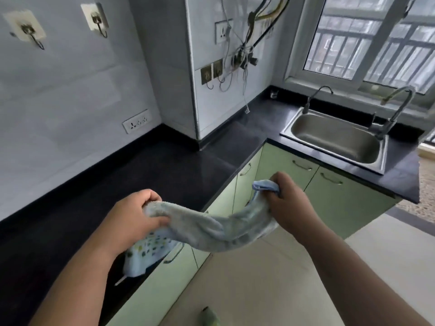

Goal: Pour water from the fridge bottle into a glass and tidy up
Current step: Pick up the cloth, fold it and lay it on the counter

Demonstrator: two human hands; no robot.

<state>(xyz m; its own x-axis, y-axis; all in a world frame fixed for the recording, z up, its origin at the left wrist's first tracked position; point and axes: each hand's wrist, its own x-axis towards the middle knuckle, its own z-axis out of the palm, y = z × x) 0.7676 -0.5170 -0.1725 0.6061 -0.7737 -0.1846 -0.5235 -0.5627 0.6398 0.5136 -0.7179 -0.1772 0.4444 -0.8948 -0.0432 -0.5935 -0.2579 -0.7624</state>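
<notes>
A light blue towel (219, 228) with a dotted patch hangs stretched between both hands, in front of the counter's edge. My left hand (134, 217) grips its left end, over the black counter (164, 170). My right hand (289, 201) is closed on the right end, out over the floor in front of the green cabinets (346, 196). The towel sags in the middle, and its lower left corner dangles against the counter edge. A small glass (273, 93) stands far back in the counter's corner under the window. No bottle is in view.
A steel sink (334, 140) with two taps (397, 109) sits in the counter at the right, under a barred window. Wall hooks (30, 31), sockets and loose cables line the tiled wall. Pale floor tiles (270, 278) lie below; a greenish object (209, 316) shows at the bottom edge.
</notes>
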